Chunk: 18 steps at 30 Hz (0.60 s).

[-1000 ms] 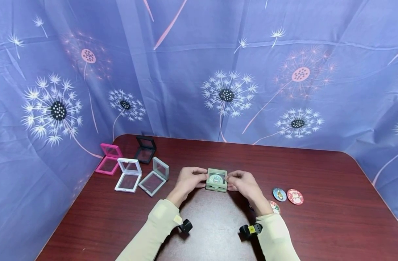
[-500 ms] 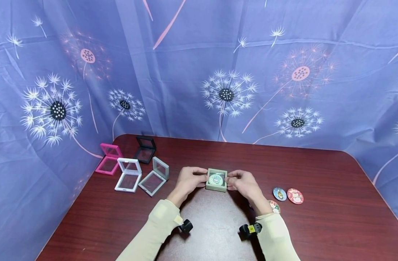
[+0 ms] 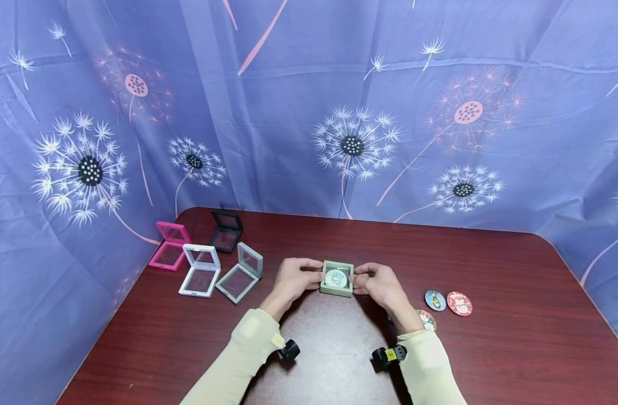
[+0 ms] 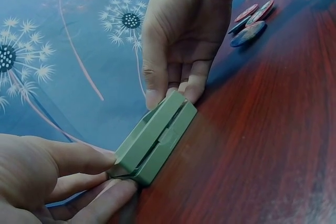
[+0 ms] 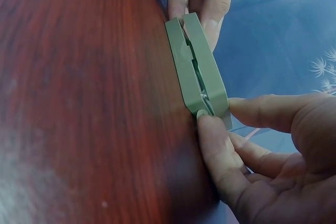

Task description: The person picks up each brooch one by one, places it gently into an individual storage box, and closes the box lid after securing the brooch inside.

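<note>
Green display case (image 3: 335, 292) on counter (image 3: 501, 360), round badge (image 3: 336, 278) inside. Lid (image 4: 151, 132) lower than a second ago, not yet flush; closure looks nearly complete. Left hand (image 3: 292, 280), right hand (image 3: 382, 286): fingers pinching opposite sides.

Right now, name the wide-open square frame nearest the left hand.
The grey square plastic frame; black frame, white frame and pink frame lie farther from the left hand.

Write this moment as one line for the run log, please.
left hand: grips green case | right hand: grips opposite side | green case: narrow gap between halves | round badge: inside
</note>
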Each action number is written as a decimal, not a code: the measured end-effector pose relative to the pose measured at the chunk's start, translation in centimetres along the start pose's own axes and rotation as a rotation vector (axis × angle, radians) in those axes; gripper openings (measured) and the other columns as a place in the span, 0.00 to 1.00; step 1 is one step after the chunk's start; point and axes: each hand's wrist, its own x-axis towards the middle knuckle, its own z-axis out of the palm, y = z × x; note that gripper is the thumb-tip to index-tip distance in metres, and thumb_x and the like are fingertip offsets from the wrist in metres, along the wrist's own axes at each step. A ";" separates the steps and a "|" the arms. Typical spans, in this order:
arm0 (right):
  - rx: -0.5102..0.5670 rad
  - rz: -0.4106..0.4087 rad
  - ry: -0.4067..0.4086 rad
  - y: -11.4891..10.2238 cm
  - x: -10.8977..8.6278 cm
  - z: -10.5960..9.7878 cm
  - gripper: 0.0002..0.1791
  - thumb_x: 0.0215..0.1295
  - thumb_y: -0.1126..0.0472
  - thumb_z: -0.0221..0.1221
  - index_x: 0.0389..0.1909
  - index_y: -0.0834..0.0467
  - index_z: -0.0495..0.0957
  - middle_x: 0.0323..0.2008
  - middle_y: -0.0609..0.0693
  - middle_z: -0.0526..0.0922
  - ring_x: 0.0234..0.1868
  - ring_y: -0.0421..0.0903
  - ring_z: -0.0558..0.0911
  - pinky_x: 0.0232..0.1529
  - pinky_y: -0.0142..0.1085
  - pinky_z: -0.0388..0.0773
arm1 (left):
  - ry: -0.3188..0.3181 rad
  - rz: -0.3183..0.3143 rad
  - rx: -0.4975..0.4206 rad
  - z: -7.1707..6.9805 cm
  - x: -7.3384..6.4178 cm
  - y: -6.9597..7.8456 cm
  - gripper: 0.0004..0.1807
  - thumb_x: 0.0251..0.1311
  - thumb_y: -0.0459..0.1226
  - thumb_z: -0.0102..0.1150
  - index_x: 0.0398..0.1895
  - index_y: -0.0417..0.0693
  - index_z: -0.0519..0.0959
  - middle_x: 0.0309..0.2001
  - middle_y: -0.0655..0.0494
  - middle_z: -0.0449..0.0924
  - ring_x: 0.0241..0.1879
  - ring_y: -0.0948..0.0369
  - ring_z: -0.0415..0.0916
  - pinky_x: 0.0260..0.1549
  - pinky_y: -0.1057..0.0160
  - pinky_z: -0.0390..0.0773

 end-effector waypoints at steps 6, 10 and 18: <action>-0.006 0.004 -0.004 0.1 0.0 -0.1 0.13 0.71 0.72 0.62 0.51 0.77 0.79 0.42 0.65 0.86 0.34 0.52 0.90 0.41 0.42 0.90 | 0.001 -0.003 0.006 0.0 0.0 0.0 0.15 0.59 0.23 0.72 0.50 0.28 0.86 0.43 0.38 0.89 0.35 0.51 0.90 0.37 0.57 0.90; -0.005 0.001 -0.008 0.0 0.0 0.0 0.13 0.71 0.73 0.62 0.52 0.77 0.78 0.42 0.66 0.86 0.34 0.52 0.90 0.41 0.43 0.90 | 0.001 0.005 0.006 0.0 0.1 -0.1 0.15 0.59 0.22 0.72 0.50 0.27 0.86 0.43 0.37 0.89 0.35 0.51 0.90 0.37 0.57 0.90; -0.020 -0.002 -0.005 0.1 0.0 0.0 0.12 0.71 0.73 0.62 0.51 0.77 0.78 0.41 0.65 0.84 0.34 0.53 0.90 0.40 0.42 0.90 | -0.002 0.023 0.034 0.0 0.0 -0.1 0.14 0.59 0.23 0.72 0.50 0.29 0.87 0.44 0.38 0.89 0.34 0.52 0.90 0.37 0.57 0.90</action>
